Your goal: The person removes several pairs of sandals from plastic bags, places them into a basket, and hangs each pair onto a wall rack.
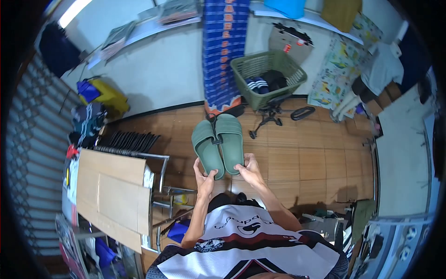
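A pair of green slide sandals is held out in front of me, side by side, joined near the straps by a black hanger or tie. My left hand grips the heel end of the left sandal, its thumb on top. At the heel of the right sandal, my right hand is closed in the same way, thumb on the footbed and fingers beneath. The straps point away from me.
A green basket with dark striped items stands on a wheeled base ahead. Flat cardboard lies on a metal-framed table at left. Shelves line the far wall; a mannequin stands at right.
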Demonstrator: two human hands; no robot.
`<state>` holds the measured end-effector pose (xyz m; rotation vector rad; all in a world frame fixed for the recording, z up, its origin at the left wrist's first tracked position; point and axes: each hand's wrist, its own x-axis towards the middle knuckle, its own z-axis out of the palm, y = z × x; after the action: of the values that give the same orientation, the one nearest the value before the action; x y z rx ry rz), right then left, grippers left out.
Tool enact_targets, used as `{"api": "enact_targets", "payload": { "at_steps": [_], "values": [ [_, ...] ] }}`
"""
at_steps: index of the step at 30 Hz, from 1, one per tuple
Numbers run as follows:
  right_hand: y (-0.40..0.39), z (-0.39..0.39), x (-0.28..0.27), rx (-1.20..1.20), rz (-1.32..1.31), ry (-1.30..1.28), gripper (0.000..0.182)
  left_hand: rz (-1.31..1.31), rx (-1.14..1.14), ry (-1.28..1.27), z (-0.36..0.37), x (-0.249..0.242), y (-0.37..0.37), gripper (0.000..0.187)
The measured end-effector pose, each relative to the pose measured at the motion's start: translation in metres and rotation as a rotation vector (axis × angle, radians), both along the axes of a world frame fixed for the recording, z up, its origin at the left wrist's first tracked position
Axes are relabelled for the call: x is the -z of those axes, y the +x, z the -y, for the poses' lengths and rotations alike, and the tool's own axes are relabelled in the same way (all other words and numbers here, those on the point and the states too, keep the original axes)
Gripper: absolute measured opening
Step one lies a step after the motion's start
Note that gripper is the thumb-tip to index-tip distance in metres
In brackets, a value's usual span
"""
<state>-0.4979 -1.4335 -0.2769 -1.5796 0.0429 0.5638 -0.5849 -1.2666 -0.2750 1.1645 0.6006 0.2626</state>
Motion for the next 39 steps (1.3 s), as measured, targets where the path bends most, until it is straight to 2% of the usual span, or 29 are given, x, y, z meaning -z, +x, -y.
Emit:
{"api": "enact_targets", "payload": {
  "at_steps": [2,6,11,14,17,20,23,26,27,30,34,39],
  "values": [
    [0.018,0.021,0.002,0.060,-0.014,0.037,0.058,-0.015,0.082,0.092,0.017,-0.018,0.031,0.088],
    [0.058,0.055,-0.013,0.143,-0.027,0.020,0.056,-0.023,0.230,0.075,0.037,-0.017,0.091,0.088],
    [0.127,0.088,0.013,0.198,0.028,0.020,0.050,0.039,0.345,0.061,0.050,0.031,0.169,0.084],
    [0.175,0.102,0.016,0.220,0.010,0.002,0.047,-0.104,0.403,-0.012,0.051,0.042,0.223,0.085],
    [0.227,0.115,0.023,0.245,0.006,0.004,0.048,-0.117,0.377,-0.275,0.057,0.038,0.276,0.083],
    [0.279,0.128,0.031,0.241,0.069,0.015,0.049,-0.138,0.459,-0.292,0.055,0.036,0.327,0.076],
    [0.331,0.146,0.063,0.223,0.164,-0.085,0.041,-0.159,0.506,-0.116,0.049,0.067,0.379,0.076],
    [0.369,0.150,0.045,0.185,0.122,-0.111,0.039,-0.086,0.549,-0.137,0.049,0.079,0.419,0.075],
    [0.382,0.150,0.034,0.166,0.102,-0.217,0.042,-0.069,0.512,-0.149,0.052,0.073,0.430,0.073],
    [0.421,0.158,0.055,0.127,0.219,-0.219,0.042,0.001,0.507,-0.137,0.057,0.086,0.465,0.074],
    [0.481,0.166,0.066,0.100,0.150,-0.181,0.035,-0.025,0.428,-0.142,0.071,0.104,0.506,0.072],
    [0.567,0.188,0.089,-0.036,0.193,-0.274,0.036,-0.062,0.256,-0.178,0.105,0.119,0.570,0.065]
  ]
}}
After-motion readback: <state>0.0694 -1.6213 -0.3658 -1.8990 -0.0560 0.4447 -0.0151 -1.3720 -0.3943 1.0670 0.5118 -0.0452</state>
